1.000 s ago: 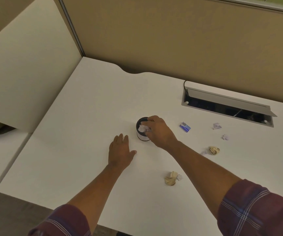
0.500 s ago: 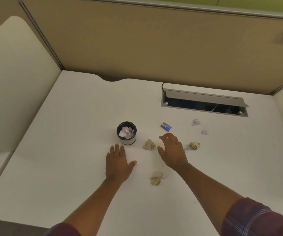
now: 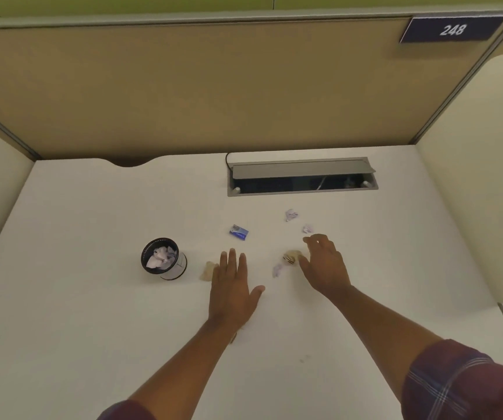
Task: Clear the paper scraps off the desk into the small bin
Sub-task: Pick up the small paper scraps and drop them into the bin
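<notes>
A small black mesh bin (image 3: 163, 258) with white crumpled paper inside stands on the white desk (image 3: 77, 313). My left hand (image 3: 233, 287) lies flat on the desk right of the bin, partly covering a tan scrap (image 3: 208, 270). My right hand (image 3: 324, 265) hovers open, fingers spread, beside a tan striped ball (image 3: 291, 256) and a pale scrap (image 3: 277, 269). A blue wrapper (image 3: 239, 232) and two pale scraps (image 3: 290, 214) (image 3: 307, 228) lie farther back. Another tan scrap (image 3: 234, 336) peeks from under my left wrist.
An open grey cable hatch (image 3: 301, 176) sits at the back of the desk with a black cable beside it. Tan partition walls close off the back, with white panels at both sides. A sign reading 248 (image 3: 452, 29) hangs top right.
My right hand left the bin and swung right to the tan striped ball. The view shifted right, so the bin now appears further left. My left hand stayed flat on the desk.
</notes>
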